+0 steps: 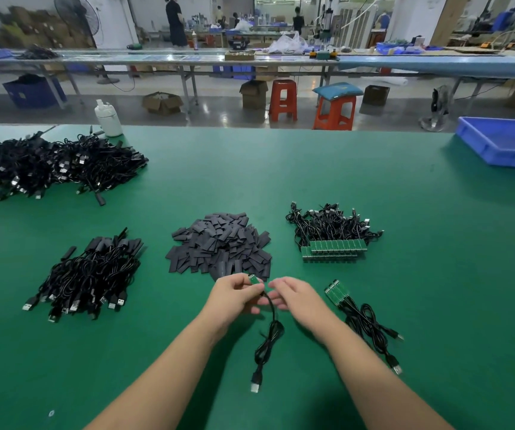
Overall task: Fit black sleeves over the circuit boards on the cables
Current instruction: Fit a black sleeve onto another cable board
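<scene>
My left hand (234, 294) pinches a small green circuit board (253, 279) on a black cable (270, 333), whose USB plug hangs down toward me. My right hand (293, 294) hovers just right of the board with relaxed fingers, holding nothing I can see. A heap of flat black sleeves (219, 243) lies directly beyond both hands. Bare-board cables lie stacked (332, 240) at the right of the heap, and a few more (358, 311) lie beside my right wrist.
Sleeved cables form a bundle (90, 274) at the left and a large pile (51, 164) at the far left. A white bottle (108, 117) stands at the table's far edge. A blue tray (504, 144) sits far right on the green mat (436, 243).
</scene>
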The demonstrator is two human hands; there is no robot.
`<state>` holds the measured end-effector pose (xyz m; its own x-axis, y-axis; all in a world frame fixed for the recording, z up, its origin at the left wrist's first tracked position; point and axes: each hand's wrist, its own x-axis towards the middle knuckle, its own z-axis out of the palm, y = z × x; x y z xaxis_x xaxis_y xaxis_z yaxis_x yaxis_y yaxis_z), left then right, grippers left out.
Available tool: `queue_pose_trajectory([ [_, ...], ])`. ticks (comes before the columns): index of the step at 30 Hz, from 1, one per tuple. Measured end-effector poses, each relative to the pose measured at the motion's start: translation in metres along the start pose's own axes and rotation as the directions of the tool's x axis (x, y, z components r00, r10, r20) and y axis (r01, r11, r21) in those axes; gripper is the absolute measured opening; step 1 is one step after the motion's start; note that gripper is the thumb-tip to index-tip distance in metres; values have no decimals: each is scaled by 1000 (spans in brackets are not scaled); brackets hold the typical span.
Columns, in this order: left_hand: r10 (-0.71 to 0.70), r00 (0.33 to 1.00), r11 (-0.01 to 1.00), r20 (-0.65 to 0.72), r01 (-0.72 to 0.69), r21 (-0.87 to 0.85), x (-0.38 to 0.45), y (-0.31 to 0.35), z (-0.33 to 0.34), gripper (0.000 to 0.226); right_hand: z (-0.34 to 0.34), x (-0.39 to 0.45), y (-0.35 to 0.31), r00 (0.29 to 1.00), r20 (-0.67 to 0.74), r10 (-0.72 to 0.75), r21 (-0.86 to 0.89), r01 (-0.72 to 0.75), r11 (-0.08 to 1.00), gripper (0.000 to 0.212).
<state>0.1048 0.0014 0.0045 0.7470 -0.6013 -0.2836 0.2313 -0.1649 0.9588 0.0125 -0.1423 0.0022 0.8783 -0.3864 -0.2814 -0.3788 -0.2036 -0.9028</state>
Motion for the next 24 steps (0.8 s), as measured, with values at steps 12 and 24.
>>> queue_pose_trajectory([
  [12,69,984,986,-167,-41,164,4,-4,-4,29,31,0,12,997,-65,-33,87,39,995,21],
  [24,184,917,848,-354,34,529,29,-11,-39,5,8,8,33,989,-126,82,207,-55,977,28],
])
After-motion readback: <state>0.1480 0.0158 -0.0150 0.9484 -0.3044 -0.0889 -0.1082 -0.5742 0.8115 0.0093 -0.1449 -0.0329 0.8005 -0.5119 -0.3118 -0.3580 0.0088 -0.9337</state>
